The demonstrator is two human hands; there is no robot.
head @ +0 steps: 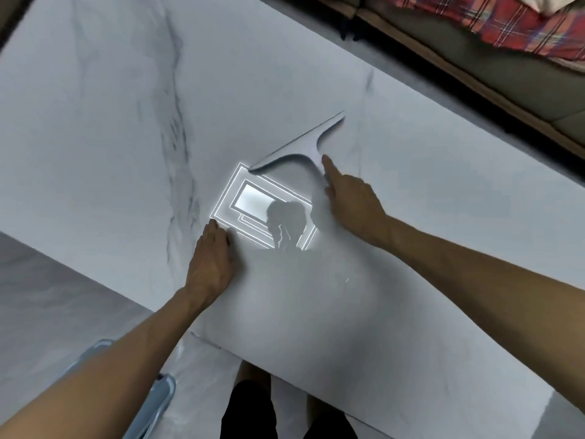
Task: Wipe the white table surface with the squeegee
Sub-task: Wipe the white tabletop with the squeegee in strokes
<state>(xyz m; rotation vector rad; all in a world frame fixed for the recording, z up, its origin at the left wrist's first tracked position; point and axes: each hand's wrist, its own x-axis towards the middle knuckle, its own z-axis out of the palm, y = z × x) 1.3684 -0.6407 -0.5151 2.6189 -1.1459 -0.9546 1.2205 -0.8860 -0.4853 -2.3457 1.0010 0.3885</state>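
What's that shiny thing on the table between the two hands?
In the head view, a bright ceiling light's reflection lies on the table between the left hand and right hand, with a head's shadow.

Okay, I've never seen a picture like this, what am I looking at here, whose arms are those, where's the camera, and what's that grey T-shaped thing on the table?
There is no machine here. It is one picture from a wide-angle camera worn on a person's head, looking down at their own two bare arms. They stand at a glossy white table with grey marble veins. The grey T-shaped thing is a squeegee, lying with its long blade on the surface. The right hand grips its handle, forefinger stretched along it. The left hand lies flat on the table, holding nothing. The bright nested rectangles between the hands are a ceiling light's reflection, with the person's dark silhouette in it. Nothing else lies on the table.
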